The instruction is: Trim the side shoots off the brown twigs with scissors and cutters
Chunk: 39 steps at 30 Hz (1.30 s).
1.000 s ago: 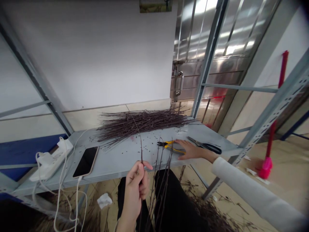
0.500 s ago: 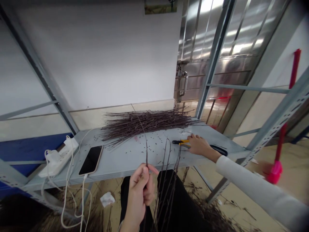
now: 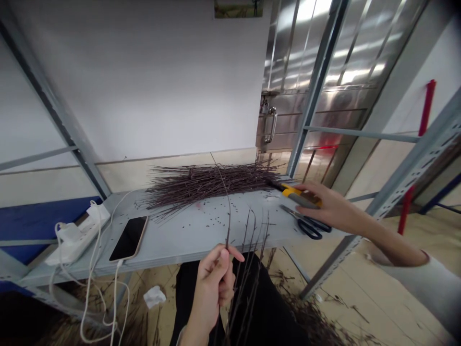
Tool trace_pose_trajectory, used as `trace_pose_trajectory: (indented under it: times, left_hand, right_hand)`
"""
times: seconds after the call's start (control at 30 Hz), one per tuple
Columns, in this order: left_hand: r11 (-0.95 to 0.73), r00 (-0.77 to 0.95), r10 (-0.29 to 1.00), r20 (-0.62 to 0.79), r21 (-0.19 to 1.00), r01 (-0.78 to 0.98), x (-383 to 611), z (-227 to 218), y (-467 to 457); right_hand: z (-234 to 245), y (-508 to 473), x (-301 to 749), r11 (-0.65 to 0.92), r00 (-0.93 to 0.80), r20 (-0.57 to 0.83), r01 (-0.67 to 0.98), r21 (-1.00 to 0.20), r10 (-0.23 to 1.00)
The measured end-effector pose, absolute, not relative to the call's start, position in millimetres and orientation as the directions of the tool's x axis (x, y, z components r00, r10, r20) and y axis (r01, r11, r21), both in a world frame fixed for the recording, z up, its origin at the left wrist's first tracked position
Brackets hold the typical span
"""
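Left hand, lower centre, pinches a thin twig upright; right hand, at right, closes around yellow-handled pliers beside scissors

Yellow-handled pliers, dark brown twigs

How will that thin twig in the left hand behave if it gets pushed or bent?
It will probably flex at first: the thin twig bows above the left hand. It likely weighs little for its length, given how slender it is. It may also snap or shed bits, judging by the small dark fragments scattered on the metal shelf.
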<state>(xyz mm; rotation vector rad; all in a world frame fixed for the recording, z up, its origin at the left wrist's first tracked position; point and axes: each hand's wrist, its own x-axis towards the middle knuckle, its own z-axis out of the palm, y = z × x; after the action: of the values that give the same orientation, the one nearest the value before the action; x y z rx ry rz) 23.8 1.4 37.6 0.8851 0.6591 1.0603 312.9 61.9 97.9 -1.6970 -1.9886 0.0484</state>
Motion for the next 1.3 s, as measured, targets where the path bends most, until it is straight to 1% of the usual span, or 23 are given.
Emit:
trace_pose_trajectory:
  times: [0.03, 0.1, 0.2, 0.33, 0.5, 0.7, 0.8, 0.97, 1.13, 1.2, 1.3]
  left_hand:
    - [0.217, 0.359, 0.932, -0.048, 0.868, -0.447, 24, 39, 1]
    - [0.213, 0.348, 0.936, -0.053, 0.873, -0.439, 25, 41, -1]
    - [0.212, 0.341, 0.938, -0.059, 0.876, -0.433, 24, 42, -3]
    - [0.224, 0.351, 0.935, -0.060, 0.865, -0.450, 23, 40, -2]
    - [0.232, 0.377, 0.925, -0.055, 0.866, -0.443, 24, 38, -1]
    - [0.245, 0.452, 0.891, -0.039, 0.880, -0.407, 26, 36, -3]
    - [0.250, 0.484, 0.875, -0.034, 0.887, -0.388, 26, 35, -2]
    - [0.290, 0.499, 0.863, -0.082, 0.888, -0.356, 25, 36, -2]
    - [0.290, 0.496, 0.864, -0.089, 0.893, -0.345, 23, 37, -2]
    - [0.288, 0.476, 0.874, -0.098, 0.894, -0.345, 24, 36, -2]
    - [0.296, 0.437, 0.891, -0.125, 0.889, -0.350, 26, 36, -3]
  right_hand:
    - [100, 52, 302, 0.303, -0.173, 0.335, 0.871, -0.388, 0.926]
    - [101, 35, 280, 0.421, -0.329, 0.275, 0.799, -0.430, 0.903]
    - [99, 17, 255, 0.476, -0.438, 0.199, 0.726, -0.496, 0.877]
    - [98, 11, 243, 0.451, -0.459, 0.144, 0.681, -0.577, 0.877]
    - [104, 12, 245, 0.423, -0.421, 0.159, 0.667, -0.613, 0.893]
    - [107, 10, 244, 0.380, -0.429, 0.099, 0.642, -0.666, 0.898]
    - [106, 9, 245, 0.373, -0.425, 0.091, 0.647, -0.666, 0.900]
    - [105, 10, 245, 0.389, -0.433, 0.104, 0.644, -0.659, 0.895]
    - [103, 12, 242, 0.416, -0.449, 0.113, 0.664, -0.621, 0.887]
    - [100, 13, 240, 0.450, -0.446, 0.163, 0.676, -0.584, 0.880]
    - [90, 14, 238, 0.514, -0.423, 0.292, 0.714, -0.474, 0.858]
